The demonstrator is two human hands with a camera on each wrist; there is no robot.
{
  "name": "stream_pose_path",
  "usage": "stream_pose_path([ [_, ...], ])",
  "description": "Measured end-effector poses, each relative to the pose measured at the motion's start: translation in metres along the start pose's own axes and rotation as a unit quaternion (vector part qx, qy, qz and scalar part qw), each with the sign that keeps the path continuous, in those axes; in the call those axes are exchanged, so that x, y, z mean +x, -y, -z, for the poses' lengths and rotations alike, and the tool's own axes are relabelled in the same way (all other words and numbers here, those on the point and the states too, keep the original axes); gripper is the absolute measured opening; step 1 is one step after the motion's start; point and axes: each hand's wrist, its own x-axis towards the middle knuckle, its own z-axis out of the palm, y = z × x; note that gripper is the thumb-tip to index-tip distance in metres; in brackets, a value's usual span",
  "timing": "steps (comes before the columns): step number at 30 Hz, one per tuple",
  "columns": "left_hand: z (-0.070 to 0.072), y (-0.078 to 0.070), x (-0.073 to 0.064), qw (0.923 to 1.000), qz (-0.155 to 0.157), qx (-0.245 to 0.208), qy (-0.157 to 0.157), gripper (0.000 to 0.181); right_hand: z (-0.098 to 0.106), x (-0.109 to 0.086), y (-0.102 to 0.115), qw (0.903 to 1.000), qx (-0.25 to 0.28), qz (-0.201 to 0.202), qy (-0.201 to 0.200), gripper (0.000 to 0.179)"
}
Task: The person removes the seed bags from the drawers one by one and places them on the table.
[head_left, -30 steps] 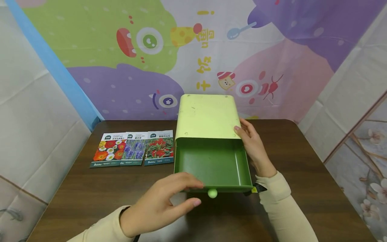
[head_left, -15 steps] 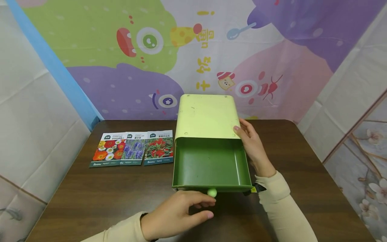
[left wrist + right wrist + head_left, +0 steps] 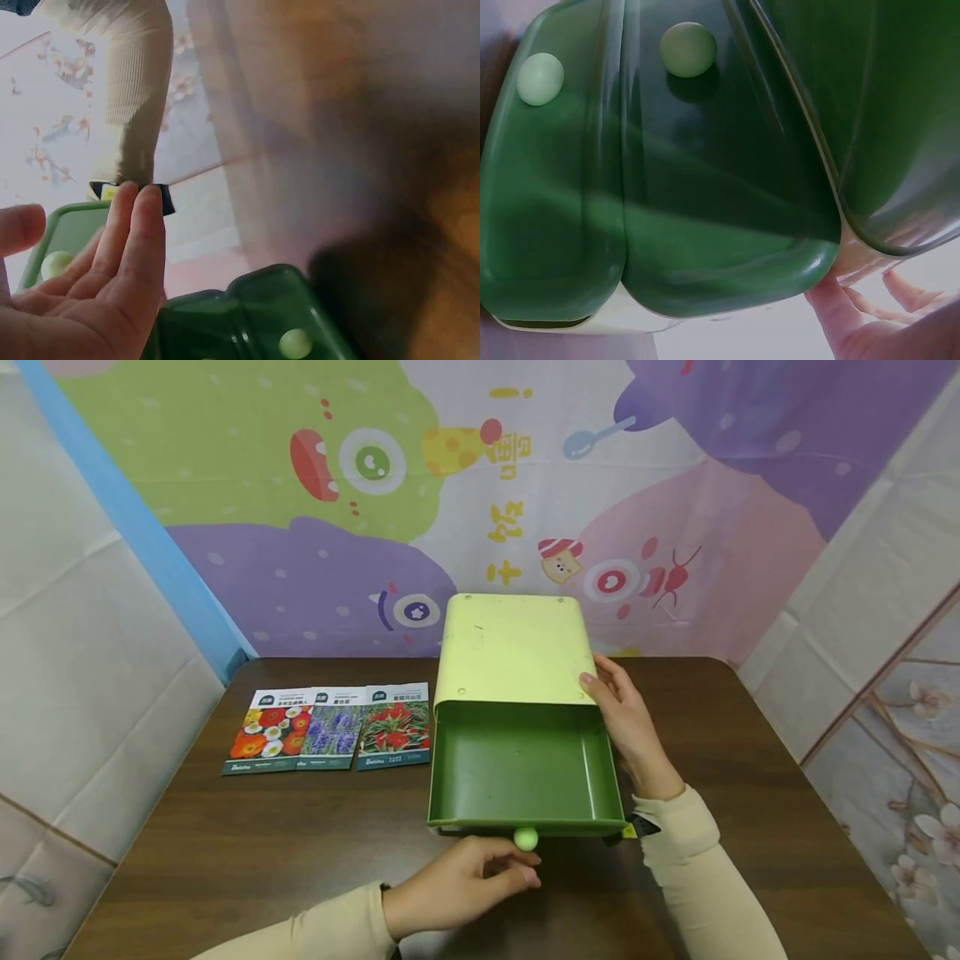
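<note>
A light yellow-green drawer cabinet (image 3: 517, 643) stands at the table's middle with its dark green upper drawer (image 3: 525, 768) pulled out. My left hand (image 3: 468, 885) is just below the drawer's front, fingers beside and under its round green knob (image 3: 527, 838), thumb apart. In the left wrist view those fingers (image 3: 124, 247) are nearly straight, with the knob (image 3: 56, 265) behind them. My right hand (image 3: 626, 718) rests on the cabinet's right side, thumb on the top edge; its farther fingers are partly hidden. The right wrist view shows two lower drawer fronts (image 3: 727, 195) pushed in.
Three flower seed packets (image 3: 330, 728) lie side by side on the brown wooden table (image 3: 300, 843), left of the cabinet. A cartoon-print cloth (image 3: 300, 568) hangs behind the table, and pale tile-patterned sheets (image 3: 877, 693) flank it.
My left hand has moved right and down, from the left part of the drawer's front edge to beside the knob. The right hand, cabinet and drawer look unmoved.
</note>
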Motion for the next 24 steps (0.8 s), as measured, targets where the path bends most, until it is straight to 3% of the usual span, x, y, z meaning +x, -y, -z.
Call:
stream_pose_path([
  [9,-0.0051,0.0036,0.0051,0.9954,0.003,-0.095,-0.015,0.032,0.0002,-0.0001,0.0003,1.0000,0.001,-0.003,-0.002,0.060],
  [18,-0.0050,0.0002,0.0050,0.9932,0.004,-0.115,-0.017,0.043,0.0005,-0.0004,0.0010,1.0000,0.002,-0.001,0.003,0.060],
  [24,-0.0080,0.0000,0.0072,0.9890,0.023,-0.142,-0.033,0.044,-0.0002,-0.0002,0.0011,1.0000,0.004,0.000,0.002,0.061],
])
